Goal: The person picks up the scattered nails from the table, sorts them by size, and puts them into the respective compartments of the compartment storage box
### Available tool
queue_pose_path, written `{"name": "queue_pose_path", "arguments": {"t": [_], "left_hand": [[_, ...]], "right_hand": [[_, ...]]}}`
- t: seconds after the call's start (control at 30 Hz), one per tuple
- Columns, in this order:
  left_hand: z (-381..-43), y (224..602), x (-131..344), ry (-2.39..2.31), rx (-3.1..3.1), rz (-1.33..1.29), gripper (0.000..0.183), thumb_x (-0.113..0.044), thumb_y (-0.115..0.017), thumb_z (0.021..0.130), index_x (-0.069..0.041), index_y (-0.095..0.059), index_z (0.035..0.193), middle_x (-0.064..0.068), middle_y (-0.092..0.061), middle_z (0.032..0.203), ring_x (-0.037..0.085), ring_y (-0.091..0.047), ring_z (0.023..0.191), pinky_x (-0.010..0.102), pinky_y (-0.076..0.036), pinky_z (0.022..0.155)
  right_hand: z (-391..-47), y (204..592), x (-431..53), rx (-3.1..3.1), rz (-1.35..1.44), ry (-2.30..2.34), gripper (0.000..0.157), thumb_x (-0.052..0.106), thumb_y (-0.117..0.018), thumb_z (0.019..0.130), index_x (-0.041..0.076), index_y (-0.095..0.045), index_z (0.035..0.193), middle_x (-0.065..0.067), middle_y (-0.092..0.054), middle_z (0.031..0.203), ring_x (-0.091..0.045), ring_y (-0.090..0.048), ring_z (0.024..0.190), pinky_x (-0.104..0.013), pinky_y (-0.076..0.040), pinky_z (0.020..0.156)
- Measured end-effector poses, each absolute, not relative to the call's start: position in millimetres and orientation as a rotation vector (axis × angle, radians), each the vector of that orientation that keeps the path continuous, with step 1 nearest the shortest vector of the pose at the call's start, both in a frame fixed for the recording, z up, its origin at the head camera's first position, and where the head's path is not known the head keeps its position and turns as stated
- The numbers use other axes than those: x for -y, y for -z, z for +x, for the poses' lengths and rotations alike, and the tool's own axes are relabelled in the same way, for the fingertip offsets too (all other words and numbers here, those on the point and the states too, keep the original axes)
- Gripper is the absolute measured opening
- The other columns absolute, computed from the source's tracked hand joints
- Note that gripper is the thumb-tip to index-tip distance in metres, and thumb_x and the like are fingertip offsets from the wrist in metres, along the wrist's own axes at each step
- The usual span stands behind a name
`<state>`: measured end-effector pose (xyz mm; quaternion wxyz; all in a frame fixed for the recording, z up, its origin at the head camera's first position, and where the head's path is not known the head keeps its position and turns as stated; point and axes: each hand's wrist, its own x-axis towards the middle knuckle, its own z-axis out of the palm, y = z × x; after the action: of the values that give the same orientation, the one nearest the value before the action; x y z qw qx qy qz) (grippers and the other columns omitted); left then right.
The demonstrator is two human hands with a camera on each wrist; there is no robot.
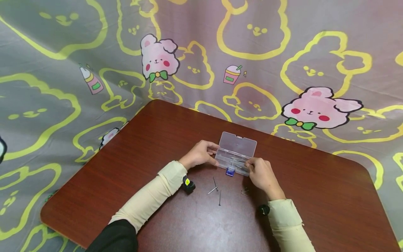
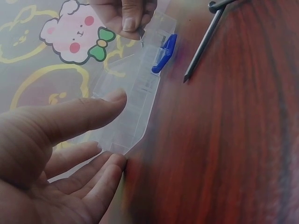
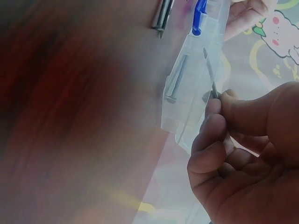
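Curtain (image 1: 195, 21): grey cloth patterned in yellow and pink is hanging across the whole background.
Table (image 1: 126, 154): a reddish-brown, wood-grained top is stretching beneath the work and catching a patch of light toward the front.
Sleeves (image 1: 151, 196): pale cloth is covering both arms, with black cloth showing higher up on the left one.
Right hand (image 1: 261, 173): its thumb and fingers are pinching a thin nail (image 3: 209, 65) over the right end of the box (image 1: 222, 159).
Left hand (image 1: 200, 154): it is resting at the box's left end, fingers spreading loosely and fingertips touching the edge, without clenching.
Box: clear plastic is sitting on the table between the two hands, its lid (image 1: 237, 142) leaning back on the far side.
Latch (image 1: 230, 172): a blue tab is jutting from the box's front edge.
Stored nails (image 3: 177, 78): several are lying inside the box, one of them along a compartment near its front wall; the exact count is staying unclear.
Loose nails (image 1: 219, 197): three are lying on the table in front of the box, two of them meeting near their ends.
Small nails (image 1: 244, 191): a little group is lying near the right hand, looking too tiny to count.
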<state>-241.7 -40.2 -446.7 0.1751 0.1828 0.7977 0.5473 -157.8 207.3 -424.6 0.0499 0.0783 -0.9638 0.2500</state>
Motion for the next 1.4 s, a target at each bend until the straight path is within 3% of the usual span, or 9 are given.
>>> {"name": "queue_pose_path", "arguments": {"t": [0.5, 1.4], "left_hand": [[-241.6, 448.7, 39.8, -1.556, -2.266, 0.518, 0.071, 0.004, -0.091, 0.066, 0.003, -0.063, 0.131, 0.014, -0.068, 0.122, 0.025, -0.064, 0.111, 0.032, -0.051, 0.096], [-241.3, 446.1, 39.1, -1.555, -2.274, 0.516, 0.070, 0.004, -0.092, 0.065, 0.003, -0.064, 0.130, 0.014, -0.068, 0.122, 0.025, -0.064, 0.110, 0.031, -0.051, 0.096]], "right_hand": [[-158.7, 426.2, -206.0, 2.944, 0.227, -0.785, 0.011, 0.003, -0.063, 0.097, 0.001, -0.073, 0.091, -0.003, -0.060, 0.073, -0.020, -0.052, 0.066, -0.035, -0.044, 0.059], [-147.5, 423.2, -204.7, 2.855, 0.302, -0.851, 0.009, 0.005, -0.068, 0.093, 0.006, -0.075, 0.086, 0.002, -0.064, 0.075, -0.020, -0.054, 0.070, -0.038, -0.047, 0.066]]}}
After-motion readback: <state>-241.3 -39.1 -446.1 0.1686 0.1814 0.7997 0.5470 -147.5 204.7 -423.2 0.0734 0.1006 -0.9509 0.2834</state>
